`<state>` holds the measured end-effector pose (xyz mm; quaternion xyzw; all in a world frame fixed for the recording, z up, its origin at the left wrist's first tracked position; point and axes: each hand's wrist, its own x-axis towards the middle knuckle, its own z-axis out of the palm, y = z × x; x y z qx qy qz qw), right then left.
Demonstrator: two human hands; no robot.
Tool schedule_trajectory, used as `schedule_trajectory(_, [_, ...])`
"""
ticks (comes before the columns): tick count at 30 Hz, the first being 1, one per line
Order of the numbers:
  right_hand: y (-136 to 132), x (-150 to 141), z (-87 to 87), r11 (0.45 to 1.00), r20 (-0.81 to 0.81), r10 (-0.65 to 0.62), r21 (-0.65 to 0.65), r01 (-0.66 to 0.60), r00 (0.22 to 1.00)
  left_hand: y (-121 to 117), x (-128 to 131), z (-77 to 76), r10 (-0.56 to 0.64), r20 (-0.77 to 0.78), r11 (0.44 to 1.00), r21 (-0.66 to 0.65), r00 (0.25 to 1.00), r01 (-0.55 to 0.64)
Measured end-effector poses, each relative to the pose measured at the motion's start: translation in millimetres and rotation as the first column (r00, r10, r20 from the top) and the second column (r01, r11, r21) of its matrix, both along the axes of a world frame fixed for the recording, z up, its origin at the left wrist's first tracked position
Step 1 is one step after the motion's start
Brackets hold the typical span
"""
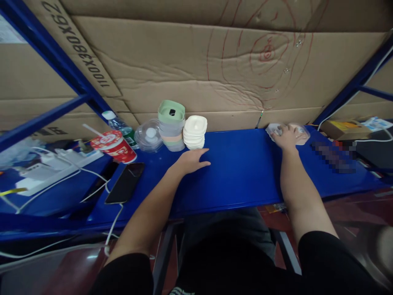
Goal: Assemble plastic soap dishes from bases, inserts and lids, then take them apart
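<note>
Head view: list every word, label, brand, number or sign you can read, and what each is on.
"1100X380X62", upside down on the cardboard; the last digit, at the top edge, is uncertain.
Dark lettering lower left on the cardboard: partly hidden, unreadable.
Red cup: print too small to read.
Bottle label: too small to read.
Blue-and-white packet: blurred.
No brand can be read.

Single head-worn view, from above the near edge of the bench (233, 172), facing forward and down toward the cardboard (153, 65) behind its far edge; close range (wearer's lap (227, 229) at bottom).
</note>
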<state>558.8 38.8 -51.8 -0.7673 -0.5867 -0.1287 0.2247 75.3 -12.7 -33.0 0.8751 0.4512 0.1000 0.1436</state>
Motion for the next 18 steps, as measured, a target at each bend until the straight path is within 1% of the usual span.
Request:
schedule_trajectory(1, [-0.7, -7.4, 2.4, 0.999, -0.024, -0.043, 0.022, 0.043, 0.999, -0.7, 0.9, 1.5, 0.015, 0.034, 1.000, 0.016, 0.999, -0.016])
schedule_trajectory(3, [-1.3, -28.5, 7.8, 0.997, -0.043, -0.038, 0.062, 0.040, 0.998, -2.2, 3.6, 5.4, 0.070, 0.127, 0.995, 0.064, 0.989, -0.079])
schedule_trajectory(5, [-1.1, -54.8, 12.1, 0.994, -0.038, 0.074, 0.085, -0.070, 0.997, -2.5, 6.3, 8.7, 0.153, 0.240, 0.975, 0.120, 0.959, -0.186])
schedule_trajectory(7, [-1.2, -81.9, 13.5, 0.969, -0.040, 0.237, 0.075, -0.233, 0.971, 0.2, 7.8, 10.0, 0.225, 0.337, 0.946, 0.151, 0.915, -0.288])
schedule_trajectory(9, [-2.2, -106.3, 11.3, 0.911, -0.039, 0.412, 0.034, -0.411, 0.910, 5.4, 7.9, 9.0, 0.268, 0.399, 0.924, 0.152, 0.877, -0.351])
schedule_trajectory(11, [-4.0, -125.2, 6.7, 0.821, -0.042, 0.568, -0.048, -0.570, 0.822, 10.8, 7.1, 7.2, 0.283, 0.418, 0.916, 0.150, 0.863, -0.373])
schedule_trajectory(12, [-4.8, -132.1, 4.0, 0.775, -0.049, 0.623, -0.094, -0.625, 0.781, 13.0, 6.6, 6.3, 0.286, 0.413, 0.914, 0.154, 0.865, -0.376])
schedule_trajectory(13, [-5.4, -137.1, 1.3, 0.737, -0.062, 0.661, -0.138, -0.662, 0.748, 14.5, 6.2, 5.6, 0.286, 0.401, 0.913, 0.160, 0.870, -0.374])
schedule_trajectory(14, [-5.8, -140.5, -1.2, 0.710, -0.079, 0.681, -0.173, -0.683, 0.728, 15.5, 5.7, 5.2, 0.287, 0.385, 0.913, 0.169, 0.877, -0.372])
schedule_trajectory(16, [-5.8, -142.9, -4.7, 0.687, -0.118, 0.688, -0.213, -0.695, 0.716, 16.1, 4.9, 4.9, 0.291, 0.348, 0.908, 0.192, 0.891, -0.372])
schedule_trajectory(18, [-5.2, -142.1, -5.9, 0.678, -0.156, 0.686, -0.218, -0.702, 0.711, 15.9, 3.8, 5.1, 0.304, 0.324, 0.895, 0.225, 0.896, -0.385])
